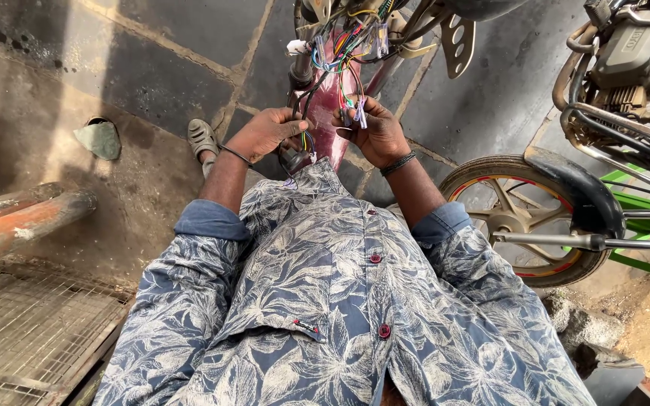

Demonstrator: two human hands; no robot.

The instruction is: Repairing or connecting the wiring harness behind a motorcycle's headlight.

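Up front, wiring bundle (pixel 344 53) between hands: left hand (pixel 268 131) pinching black wires, right hand (pixel 376 135) clamped on connector (pixel 360 114).

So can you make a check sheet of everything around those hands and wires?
Surface: grey stone floor, stained and cracked.
Job's things: bundle of coloured wires hanging over a dark red motorbike frame.
Clutter: sandal, flat grey scrap.
Grippers: left hand pinches wires; right hand holds a small connector.
Cables: many loose, tangled, with plugs.
Surroundings: motorbike wheel, engine, rusty pipes, wire mesh.
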